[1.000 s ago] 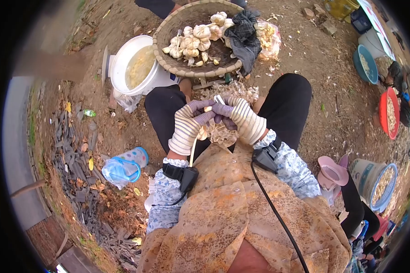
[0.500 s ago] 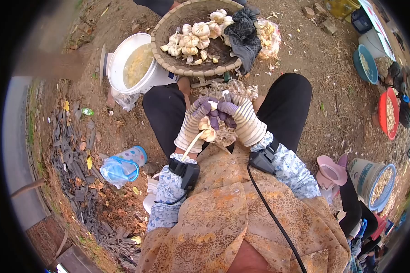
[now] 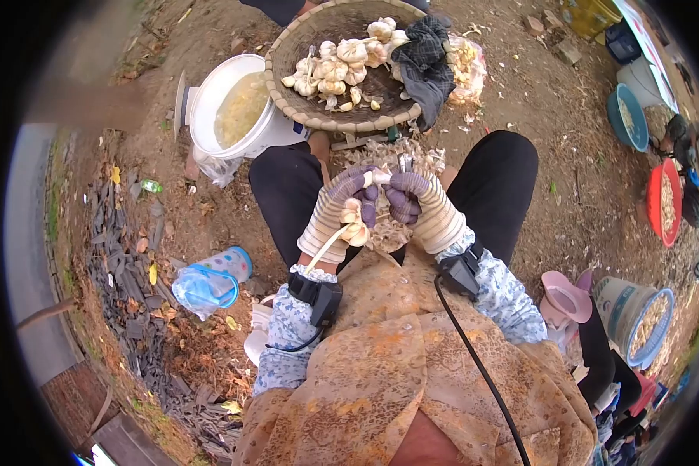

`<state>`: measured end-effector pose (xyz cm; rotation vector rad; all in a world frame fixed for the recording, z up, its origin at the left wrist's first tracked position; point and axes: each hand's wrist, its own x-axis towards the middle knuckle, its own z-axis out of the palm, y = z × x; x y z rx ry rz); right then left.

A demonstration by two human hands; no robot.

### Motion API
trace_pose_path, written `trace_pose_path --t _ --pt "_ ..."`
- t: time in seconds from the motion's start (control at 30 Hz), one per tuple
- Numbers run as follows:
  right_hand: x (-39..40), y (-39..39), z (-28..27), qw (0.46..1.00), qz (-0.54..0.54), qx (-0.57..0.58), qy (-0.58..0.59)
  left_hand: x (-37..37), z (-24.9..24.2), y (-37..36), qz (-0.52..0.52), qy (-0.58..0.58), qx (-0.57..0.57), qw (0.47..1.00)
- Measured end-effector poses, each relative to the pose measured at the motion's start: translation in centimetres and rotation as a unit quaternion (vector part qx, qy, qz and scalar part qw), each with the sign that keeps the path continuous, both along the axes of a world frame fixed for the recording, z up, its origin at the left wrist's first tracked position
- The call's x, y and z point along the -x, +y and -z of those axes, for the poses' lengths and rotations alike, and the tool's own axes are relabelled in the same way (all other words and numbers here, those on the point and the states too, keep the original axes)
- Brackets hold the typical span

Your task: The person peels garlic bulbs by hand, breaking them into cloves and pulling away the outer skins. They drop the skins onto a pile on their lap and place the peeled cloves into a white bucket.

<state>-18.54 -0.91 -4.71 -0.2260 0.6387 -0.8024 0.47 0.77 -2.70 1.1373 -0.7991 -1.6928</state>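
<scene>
Both hands wear striped gloves with purple fingers and meet above my lap. My left hand (image 3: 334, 213) is closed around a partly broken garlic bulb (image 3: 355, 227), whose long pale stem hangs toward the wrist. Its thumb and forefinger also pinch a garlic clove (image 3: 377, 178). At the clove's other end, my right hand (image 3: 421, 203) is closed with its fingertips on it. A short shiny piece (image 3: 405, 162), perhaps a blade, sticks up by the right forefinger; its remainder is hidden. Beneath the hands lies a heap of garlic skins (image 3: 392, 233).
Ahead stands a woven basket (image 3: 287, 109) holding garlic bulbs (image 3: 342, 66) and a dark cloth (image 3: 426, 66). A white bucket (image 3: 202, 116) with cloves in liquid is left of it. A bag of cloves (image 3: 466, 70) lies right. Basins and a bucket (image 3: 617, 311) stand farther right.
My hands have drawn slightly apart, the right one shifting rightward. The clove between them shows more plainly, and the shiny piece has moved right with the right hand.
</scene>
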Motion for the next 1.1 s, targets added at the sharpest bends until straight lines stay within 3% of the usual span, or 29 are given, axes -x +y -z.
trace_pose_path --t 0.03,0.07,0.13,0.17,0.2,0.23,0.27,0.3,0.33,0.37,0.4,0.47,0.53,0.6,0.63,0.67,0.73,0.87,0.97,1.03,1.1 --pt "0.2 -0.4 0.7 0.994 -0.013 0.02 -0.103 -0.7 0.1 -0.1 -0.008 0.088 -0.065 0.994" --pt "0.8 -0.4 1.1 0.994 -0.013 0.021 -0.103 -1.1 0.2 -0.3 -0.016 0.175 -0.129 0.976" --pt "1.3 -1.0 0.0 0.993 0.047 0.037 -0.102 -1.3 -3.3 -1.9 -0.052 0.041 -0.099 0.993" --pt "1.7 -1.3 0.3 0.994 0.069 0.031 -0.076 -2.6 -4.1 -3.2 -0.101 0.046 -0.05 0.993" --pt "1.9 -1.2 -1.3 0.993 0.107 -0.001 0.051 -6.8 -1.4 -5.1 -0.125 -0.005 0.022 0.992" --pt "2.2 -1.7 -0.9 0.975 0.047 0.061 0.206 -12.7 1.3 -8.3 -0.138 -0.032 0.077 0.987" --pt "2.6 -2.4 -0.2 0.927 -0.014 0.129 0.353 -14.3 -0.4 -10.3 -0.237 -0.076 -0.052 0.967" --pt "2.0 -2.8 3.2 0.817 0.039 0.273 0.507 -14.7 -1.6 -11.0 -0.286 -0.059 -0.082 0.953" --pt "2.1 -2.7 2.9 0.808 0.026 0.294 0.51 -13.8 -3.4 -11.5 -0.33 -0.039 -0.112 0.936" --pt "1.8 -2.7 3.0 0.83 0.015 0.276 0.484 -12.4 -4.4 -10.7 -0.31 -0.052 -0.115 0.942" --pt "1.2 -2.4 1.7 0.851 0.002 0.253 0.46 -11.0 -3.7 -9.8 -0.306 0.017 -0.065 0.95" --pt "-0.6 -1.5 -1.4 0.885 0.015 0.25 0.392 -8.3 -2.3 -8.8 -0.28 0.053 -0.126 0.95" --pt "-2.2 -0.9 -2.0 0.907 0.008 0.282 0.314 -5.1 -2.5 -7.4 -0.183 0.018 -0.148 0.972" --pt "-3.1 -0.3 -3.8 0.883 -0.042 0.36 0.299 -1.9 -2.0 -5.9 -0.142 0.051 -0.104 0.983" --pt "-3.3 -0.2 -3.4 0.882 -0.042 0.359 0.304 -0.9 -1.3 -5.1 -0.09 -0.047 -0.03 0.994" --pt "-3.5 -0.3 -2.4 0.893 -0.008 0.332 0.302 -0.4 -1.4 -5.3 -0.129 0.064 -0.123 0.982" --pt "-3.3 -0.4 -2.3 0.904 0.025 0.307 0.298 -0.1 0.0 -5.0 -0.144 0.161 -0.13 0.968" --pt "-3.0 0.1 -2.7 0.916 0.011 0.268 0.299 0.5 2.6 -5.1 -0.117 0.125 -0.086 0.981" --pt "-3.1 0.2 -1.5 0.931 0.047 0.275 0.236 1.9 1.5 -5.5 -0.221 0.042 -0.188 0.956" --pt "-2.8 -0.2 -1.2 0.885 0.011 0.336 0.323 1.6 3.1 -5.5 -0.223 0.028 -0.174 0.959" --pt "-2.5 -0.3 -1.8 0.882 0.001 0.329 0.338 1.9 3.6 -5.4 -0.222 0.013 -0.16 0.962"
